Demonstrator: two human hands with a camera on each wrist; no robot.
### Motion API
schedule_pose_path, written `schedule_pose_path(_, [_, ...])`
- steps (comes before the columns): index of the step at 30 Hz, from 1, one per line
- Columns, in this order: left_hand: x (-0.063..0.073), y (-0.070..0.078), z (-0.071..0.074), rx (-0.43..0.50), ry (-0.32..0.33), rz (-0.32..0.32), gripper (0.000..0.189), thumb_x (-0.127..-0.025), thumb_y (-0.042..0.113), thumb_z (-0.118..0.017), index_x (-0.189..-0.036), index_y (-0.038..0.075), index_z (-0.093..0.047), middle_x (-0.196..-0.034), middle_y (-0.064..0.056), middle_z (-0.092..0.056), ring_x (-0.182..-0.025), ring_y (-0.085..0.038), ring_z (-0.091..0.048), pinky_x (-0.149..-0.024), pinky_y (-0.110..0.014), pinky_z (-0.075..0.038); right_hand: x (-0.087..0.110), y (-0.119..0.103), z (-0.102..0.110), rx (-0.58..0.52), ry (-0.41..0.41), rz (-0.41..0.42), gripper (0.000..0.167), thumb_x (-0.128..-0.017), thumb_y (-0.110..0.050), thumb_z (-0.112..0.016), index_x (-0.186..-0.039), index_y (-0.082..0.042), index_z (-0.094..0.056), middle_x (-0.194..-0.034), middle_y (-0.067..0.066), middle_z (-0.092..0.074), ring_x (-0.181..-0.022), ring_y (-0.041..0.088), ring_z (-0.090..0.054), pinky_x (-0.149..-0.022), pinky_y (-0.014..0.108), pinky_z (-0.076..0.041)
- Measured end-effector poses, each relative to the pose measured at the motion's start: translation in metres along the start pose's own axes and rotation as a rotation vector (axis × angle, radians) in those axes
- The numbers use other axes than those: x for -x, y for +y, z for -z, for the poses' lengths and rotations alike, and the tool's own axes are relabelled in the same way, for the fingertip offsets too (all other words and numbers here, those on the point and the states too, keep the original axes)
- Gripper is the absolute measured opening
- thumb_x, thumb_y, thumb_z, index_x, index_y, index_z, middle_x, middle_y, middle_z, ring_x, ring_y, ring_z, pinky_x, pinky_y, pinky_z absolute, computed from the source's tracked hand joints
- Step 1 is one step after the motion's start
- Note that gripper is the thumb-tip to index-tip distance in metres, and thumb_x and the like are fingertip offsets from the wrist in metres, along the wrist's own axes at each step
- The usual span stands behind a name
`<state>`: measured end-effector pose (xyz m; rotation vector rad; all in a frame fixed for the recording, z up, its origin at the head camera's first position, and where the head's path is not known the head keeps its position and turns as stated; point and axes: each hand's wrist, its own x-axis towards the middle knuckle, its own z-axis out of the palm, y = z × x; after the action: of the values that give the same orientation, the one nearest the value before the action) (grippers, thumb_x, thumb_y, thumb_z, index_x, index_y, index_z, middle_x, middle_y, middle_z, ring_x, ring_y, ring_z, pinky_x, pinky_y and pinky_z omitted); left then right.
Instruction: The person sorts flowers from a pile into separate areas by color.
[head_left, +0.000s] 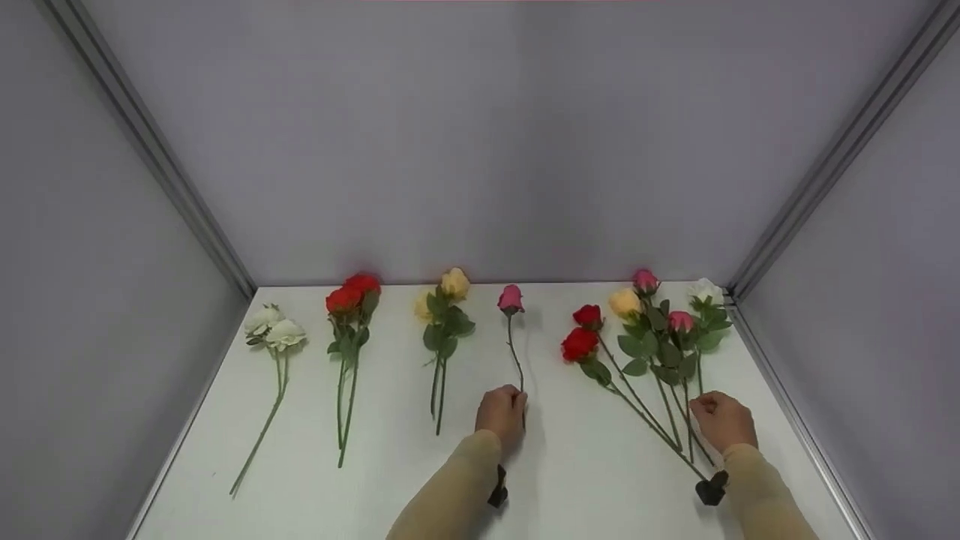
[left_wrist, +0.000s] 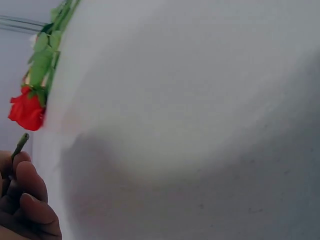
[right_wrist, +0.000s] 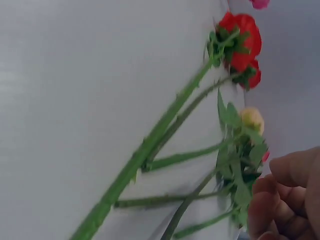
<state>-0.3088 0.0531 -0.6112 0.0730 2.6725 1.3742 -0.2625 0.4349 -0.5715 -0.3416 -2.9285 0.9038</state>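
My left hand [head_left: 501, 414] pinches the lower stem of a single pink rose [head_left: 511, 298], whose bloom points to the back wall. In the left wrist view the cut end of the stem [left_wrist: 20, 145] sticks out past curled fingers. My right hand [head_left: 724, 421] is over the stems at the right, its fingers loosely curled and nothing visible between them. Beside it lies a spread of mixed roses: two red roses [head_left: 580, 344], a yellow rose [head_left: 625, 303], two pink roses [head_left: 681, 322] and a white rose [head_left: 705, 291]. Their stems [right_wrist: 170, 120] cross in the right wrist view.
Left of the pink rose lie pairs of yellow roses [head_left: 454, 283], orange-red roses [head_left: 344, 300] and white flowers [head_left: 285, 334], blooms toward the back. Grey panels [head_left: 480, 150] enclose the white table [head_left: 585, 465] at the back and sides.
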Motion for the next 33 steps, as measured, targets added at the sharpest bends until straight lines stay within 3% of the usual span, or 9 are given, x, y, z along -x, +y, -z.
schedule_pose_path(8, [-0.01, -0.005, -0.01, -0.086, 0.012, 0.001, 0.019, -0.097, 0.024, -0.059, -0.08, 0.015, -0.061, -0.07, 0.006, -0.055, -0.065, -0.011, -0.051, -0.062, -0.032, -0.044, -0.015, 0.036, 0.001, -0.04, -0.116, -0.172, 0.052, -0.097, -0.043, -0.051, -0.111, 0.007, -0.06, -0.105, 0.023, -0.062, -0.095, 0.038, -0.057, -0.079, 0.05, -0.045])
schedule_pose_path(13, [-0.014, -0.006, -0.014, -0.148, 0.013, -0.027, 0.019, -0.098, 0.024, -0.057, -0.082, 0.014, -0.063, -0.071, 0.005, -0.056, -0.067, -0.012, -0.053, -0.065, -0.034, -0.045, -0.019, 0.046, 0.001, -0.037, -0.138, -0.222, 0.051, -0.097, -0.042, -0.051, -0.11, 0.006, -0.06, -0.106, 0.023, -0.062, -0.099, 0.04, -0.056, -0.082, 0.053, -0.043])
schedule_pose_path(21, [-0.017, -0.008, -0.013, -0.295, 0.027, -0.045, 0.017, -0.098, 0.023, -0.055, -0.093, 0.01, -0.065, -0.081, -0.003, -0.066, -0.078, -0.021, -0.064, -0.069, -0.038, -0.05, -0.022, 0.04, -0.003, 0.015, -0.148, -0.17, 0.051, -0.093, -0.043, -0.059, -0.102, 0.007, -0.063, -0.095, 0.02, -0.065, -0.087, 0.036, -0.061, -0.076, 0.051, -0.047])
schedule_pose_path(26, [-0.016, -0.002, -0.012, -0.354, 0.021, -0.041, 0.018, -0.098, 0.023, -0.055, -0.1, 0.009, -0.066, -0.088, -0.008, -0.068, -0.086, -0.027, -0.066, -0.073, -0.04, -0.051, -0.02, 0.039, -0.004, 0.074, -0.17, -0.143, 0.046, -0.097, -0.036, -0.053, -0.102, 0.009, -0.062, -0.093, 0.02, -0.065, -0.089, 0.04, -0.06, -0.078, 0.053, -0.046])
schedule_pose_path(33, [-0.022, 0.001, -0.019, -0.433, 0.056, -0.043, 0.02, -0.098, 0.026, -0.055, -0.098, 0.01, -0.066, -0.083, -0.007, -0.067, -0.081, -0.026, -0.066, -0.069, -0.04, -0.052, -0.022, 0.042, -0.004, 0.105, -0.196, -0.121, 0.044, -0.098, -0.029, -0.047, -0.105, 0.013, -0.06, -0.098, 0.027, -0.063, -0.093, 0.045, -0.059, -0.081, 0.054, -0.046])
